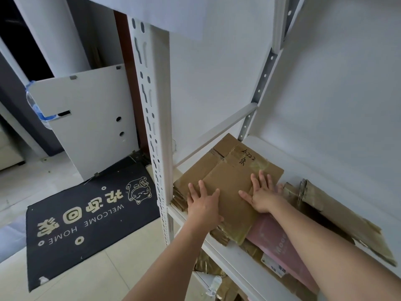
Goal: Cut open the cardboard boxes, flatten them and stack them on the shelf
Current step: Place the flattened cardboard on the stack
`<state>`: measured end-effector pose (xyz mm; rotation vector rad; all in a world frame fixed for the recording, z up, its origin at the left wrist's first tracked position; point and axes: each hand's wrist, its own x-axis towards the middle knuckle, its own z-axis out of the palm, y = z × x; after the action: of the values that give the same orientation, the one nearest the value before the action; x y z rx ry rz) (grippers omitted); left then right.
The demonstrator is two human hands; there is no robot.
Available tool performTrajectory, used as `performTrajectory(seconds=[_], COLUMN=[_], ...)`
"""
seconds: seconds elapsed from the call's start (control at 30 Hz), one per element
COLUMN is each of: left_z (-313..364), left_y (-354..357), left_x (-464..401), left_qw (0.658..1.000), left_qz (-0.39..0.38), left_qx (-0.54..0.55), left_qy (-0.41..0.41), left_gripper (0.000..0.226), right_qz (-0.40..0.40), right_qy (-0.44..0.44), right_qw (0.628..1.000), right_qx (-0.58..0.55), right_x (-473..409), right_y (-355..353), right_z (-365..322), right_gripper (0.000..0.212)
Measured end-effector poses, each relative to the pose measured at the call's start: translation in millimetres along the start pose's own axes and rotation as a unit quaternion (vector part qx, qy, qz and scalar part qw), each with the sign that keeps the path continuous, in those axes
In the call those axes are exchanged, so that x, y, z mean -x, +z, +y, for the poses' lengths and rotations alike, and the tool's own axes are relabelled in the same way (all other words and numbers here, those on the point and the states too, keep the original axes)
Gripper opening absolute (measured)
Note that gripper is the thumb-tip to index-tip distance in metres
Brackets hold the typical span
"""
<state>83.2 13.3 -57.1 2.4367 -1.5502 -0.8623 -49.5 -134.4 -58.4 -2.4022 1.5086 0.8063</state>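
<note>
A flattened brown cardboard box [230, 170] with black handwriting lies on top of a stack of flattened boxes on the white shelf [230, 255]. My left hand [204, 203] presses flat on its near left part, fingers spread. My right hand [263, 192] presses flat on its right side, fingers straight and spread. A flattened pink box [280, 246] lies under the brown one to the right. More flattened brown cardboard [347, 218] sits further right on the same shelf.
A white slotted shelf post [156, 127] stands just left of my left hand. A lower shelf holds more cardboard [208, 266]. On the floor to the left lie a black welcome mat [86, 218] and a leaning white panel [86, 118].
</note>
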Motion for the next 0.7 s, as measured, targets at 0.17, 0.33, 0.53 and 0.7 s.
performTrajectory(seconds=[0.17,0.33,0.53,0.7], left_z=[15,32,67,114], left_y=[-23,-46,-45,-17], left_x=[11,30,70,112], left_qw=[1.000,0.995,0.972,0.946], left_qz=[0.015,0.067,0.134,0.107], left_qx=[0.000,0.001,-0.010,-0.069], left_qy=[0.026,0.079,0.195,0.299], left_gripper=[0.069,0.079,0.078,0.071], right_qz=[0.121,0.264,0.328,0.312], right_qy=[-0.015,-0.032,0.054,0.152], right_qw=[0.992,0.964,0.940,0.930], right_qx=[0.003,-0.025,-0.075,-0.123], right_x=[25,72,157,240], right_y=[-24,-30,-9,33], right_z=[-2,6,32,73], right_gripper=[0.080,0.075,0.068,0.068])
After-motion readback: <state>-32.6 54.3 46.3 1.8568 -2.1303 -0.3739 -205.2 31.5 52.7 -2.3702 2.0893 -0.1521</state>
